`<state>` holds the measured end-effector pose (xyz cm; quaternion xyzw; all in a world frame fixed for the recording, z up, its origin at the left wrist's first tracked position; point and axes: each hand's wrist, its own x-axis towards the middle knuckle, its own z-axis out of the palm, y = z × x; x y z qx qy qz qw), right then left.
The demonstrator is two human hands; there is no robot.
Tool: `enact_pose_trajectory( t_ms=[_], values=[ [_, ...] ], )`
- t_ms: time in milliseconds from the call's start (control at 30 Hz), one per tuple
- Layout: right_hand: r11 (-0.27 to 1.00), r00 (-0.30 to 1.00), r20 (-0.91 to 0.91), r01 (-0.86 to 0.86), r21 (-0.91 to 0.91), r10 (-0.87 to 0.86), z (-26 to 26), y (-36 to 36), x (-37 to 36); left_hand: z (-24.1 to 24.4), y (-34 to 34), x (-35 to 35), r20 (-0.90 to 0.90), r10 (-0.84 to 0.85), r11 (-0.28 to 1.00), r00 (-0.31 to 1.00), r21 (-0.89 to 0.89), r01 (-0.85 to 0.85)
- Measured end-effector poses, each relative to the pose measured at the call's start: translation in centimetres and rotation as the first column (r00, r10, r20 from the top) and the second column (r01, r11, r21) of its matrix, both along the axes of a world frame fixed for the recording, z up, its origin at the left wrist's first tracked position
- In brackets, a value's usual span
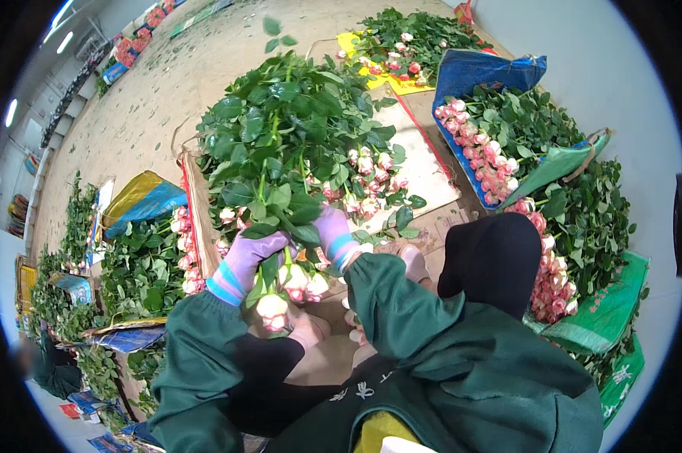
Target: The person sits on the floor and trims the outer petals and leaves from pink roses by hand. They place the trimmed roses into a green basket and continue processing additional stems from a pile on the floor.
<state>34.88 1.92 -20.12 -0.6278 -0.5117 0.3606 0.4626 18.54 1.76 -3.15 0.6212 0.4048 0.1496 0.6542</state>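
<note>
My left hand (pixel 249 261), in a lavender knit glove with a blue-striped cuff, is closed around the stems of a few white-and-pink roses (pixel 291 281). Their blooms hang below the hand, towards my feet, and their leafy stems point away from me. Beside it my right hand (pixel 334 233), gloved alike, is against the leaves of the same stems; its fingertips are hidden in foliage. Just beyond both hands lies a large heap of leafy rose stems (pixel 284 130) on a pale sheet (pixel 426 158) with a red edge. More pink-white blooms (pixel 369 175) show at the heap's right side.
Rose bundles wrapped in a blue sheet (pixel 454 73) and a green sheet (pixel 601 308) line the right wall. More wrapped roses (pixel 140 266) stand at left. Farther off, roses lie on a yellow sheet (pixel 349 42). Another person (pixel 58 368) is at lower left. Leaf scraps litter the floor (pixel 142 107).
</note>
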Motion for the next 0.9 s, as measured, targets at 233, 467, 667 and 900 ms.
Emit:
enact_pose_trajectory(
  t_ms=[233, 467, 667, 900],
  values=[
    [0.875, 0.666, 0.598, -0.464, -0.138, 0.447, 0.4, -7.8, -2.0, -3.0, 1.9, -2.3, 0.127, 0.310, 0.943, 0.942, 0.083, -0.321],
    [0.949, 0.978, 0.208, 0.038, -0.313, 0.030, 1.4, -5.0, 2.6, 0.6, -1.4, -5.8, 0.241, 0.486, 0.871, 0.840, -0.053, -0.488],
    [0.963, 0.935, 0.234, 0.246, 0.108, -0.265, 12.0, 2.8, 10.3, -2.6, -5.4, -4.0, 0.257, 0.424, 0.887, 0.869, 0.075, -0.455],
    [0.679, 0.697, -0.125, -0.717, -0.156, 0.706, 14.9, -4.6, 3.2, -7.4, -9.8, -0.9, 0.235, 0.297, 0.943, 0.926, 0.080, -0.323]
  ],
)
